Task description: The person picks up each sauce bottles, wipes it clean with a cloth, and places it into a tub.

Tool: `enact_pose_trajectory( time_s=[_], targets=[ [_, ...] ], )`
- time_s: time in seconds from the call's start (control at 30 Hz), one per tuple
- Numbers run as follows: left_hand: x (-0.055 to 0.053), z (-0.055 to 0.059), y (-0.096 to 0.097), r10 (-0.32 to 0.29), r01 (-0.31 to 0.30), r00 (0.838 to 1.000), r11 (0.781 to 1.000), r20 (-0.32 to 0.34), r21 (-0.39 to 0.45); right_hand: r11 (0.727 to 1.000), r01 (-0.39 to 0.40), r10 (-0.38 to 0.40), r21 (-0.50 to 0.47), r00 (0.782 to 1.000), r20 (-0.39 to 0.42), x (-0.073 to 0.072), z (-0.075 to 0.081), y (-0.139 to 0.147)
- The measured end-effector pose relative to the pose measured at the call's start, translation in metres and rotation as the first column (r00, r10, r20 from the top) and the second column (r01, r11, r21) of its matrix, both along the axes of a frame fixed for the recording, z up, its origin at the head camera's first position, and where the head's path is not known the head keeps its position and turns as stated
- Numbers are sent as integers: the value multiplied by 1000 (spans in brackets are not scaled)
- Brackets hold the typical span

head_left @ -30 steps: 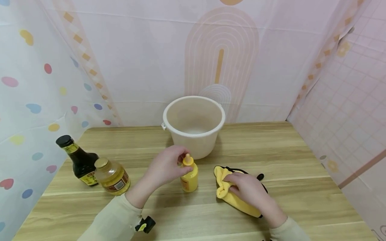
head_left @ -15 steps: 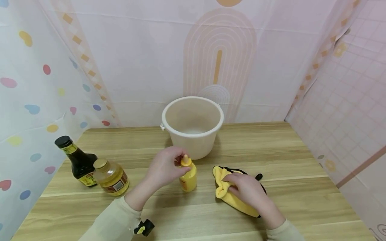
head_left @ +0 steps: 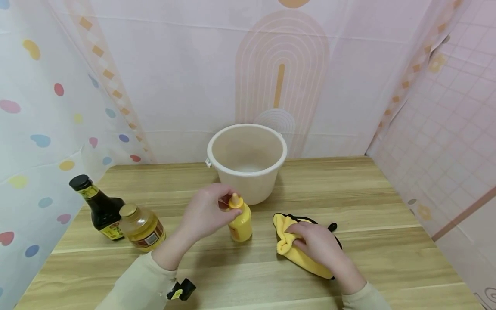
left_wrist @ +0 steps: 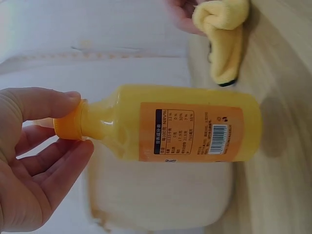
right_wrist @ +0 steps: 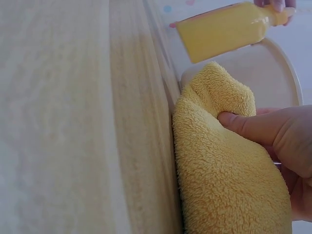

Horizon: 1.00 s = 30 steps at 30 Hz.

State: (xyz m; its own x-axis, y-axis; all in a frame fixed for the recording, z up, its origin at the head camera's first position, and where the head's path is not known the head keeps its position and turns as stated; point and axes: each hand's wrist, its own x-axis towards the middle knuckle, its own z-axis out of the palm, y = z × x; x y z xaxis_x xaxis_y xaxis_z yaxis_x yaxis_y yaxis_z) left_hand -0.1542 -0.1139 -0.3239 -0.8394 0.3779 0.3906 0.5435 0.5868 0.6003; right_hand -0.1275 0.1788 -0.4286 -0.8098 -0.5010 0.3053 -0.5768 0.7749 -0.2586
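Observation:
My left hand (head_left: pixel 207 212) pinches the orange cap (left_wrist: pixel 68 120) of a yellow squeeze bottle (head_left: pixel 241 226) between thumb and fingers. The bottle tilts slightly in the head view, and the left wrist view shows its nutrition label and its base just off the table. To its right lies a fuzzy yellow drawstring pouch (head_left: pixel 304 262) with black trim and a black cord. At the pouch's folded edge, my right hand (head_left: pixel 321 246) grips the cloth, thumb pressed into it as the right wrist view shows. Its other fingers are partly hidden behind the fabric (right_wrist: pixel 224 165).
A white bucket (head_left: pixel 253 187) stands behind the squeeze bottle, near the back edge. On the left are a dark sauce bottle (head_left: pixel 106 211) with a black cap and a clear bottle of yellow oil (head_left: pixel 145 234). Printed curtains (head_left: pixel 186 86) enclose the wooden table (head_left: pixel 348 185).
Over the last half second my left hand has raised the squeeze bottle slightly and moved it a little toward the bucket. My right hand and the pouch have stayed put.

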Motion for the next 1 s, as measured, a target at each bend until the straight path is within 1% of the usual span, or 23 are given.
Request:
enact_pose_trajectory(
  time_s=[0.2,0.37,0.53,0.8,0.9,1.0],
  targets=[
    [3,30,-5,-43,42,999,996,2,80,1000,0,0,2,1000,-2,0,0,-1],
    [1,54,-6,-57,63,997,993,-55,98,1000,7,-7,1,1000,6,0,1,0],
    [-2,78,-7,-50,58,994,995,-95,80,1000,5,-5,1,1000,15,1,1,0],
    [-4,122,-6,-28,35,993,998,-112,61,1000,12,-11,-12,1000,18,1,-2,1],
    [-6,139,-3,-18,27,993,997,-116,74,1000,12,-12,-18,1000,18,1,-2,1],
    [-8,155,0,5,4,993,997,-121,79,1000,13,-13,-18,1000,18,2,-2,1]
  ],
)
